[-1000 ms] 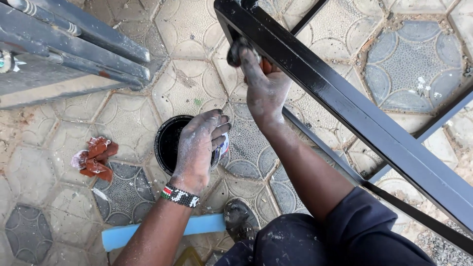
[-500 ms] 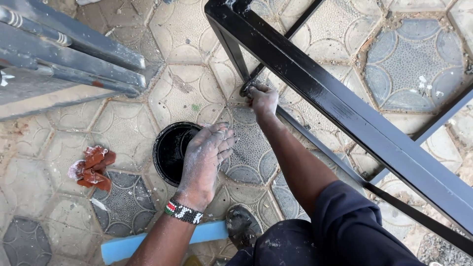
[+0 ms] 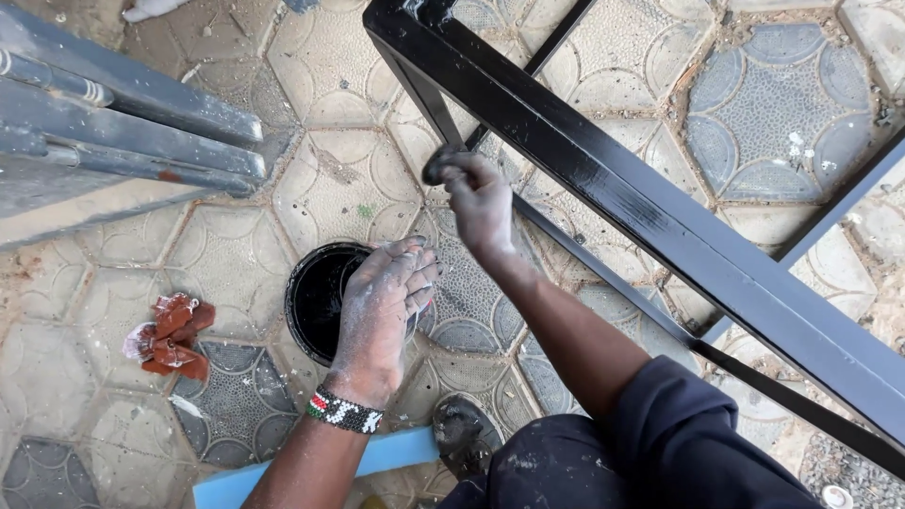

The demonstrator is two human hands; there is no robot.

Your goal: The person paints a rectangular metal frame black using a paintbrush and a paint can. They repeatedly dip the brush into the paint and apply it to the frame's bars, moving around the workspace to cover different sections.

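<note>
My left hand (image 3: 382, 311), dusty with paint and wearing a beaded wristband, rests over the right rim of a round black paint can (image 3: 313, 300) on the paving, fingers curled on the edge. My right hand (image 3: 481, 203) is closed around a dark paint-soaked applicator (image 3: 437, 163), pressed against a thin upright bar of the black metal frame (image 3: 613, 188). The frame's thick, glossy top rail runs diagonally from top centre to the right edge.
A crumpled red rag (image 3: 170, 335) lies left of the can. Grey metal bars (image 3: 123, 132) fill the upper left. A light blue strip (image 3: 396, 454) and my paint-stained shoe (image 3: 462, 434) are at the bottom. Thin black frame bars (image 3: 613, 283) cross the patterned paving stones.
My right hand has slid down from the frame's thick top rail to the thin bar below it. My left hand has stayed on the can's rim.
</note>
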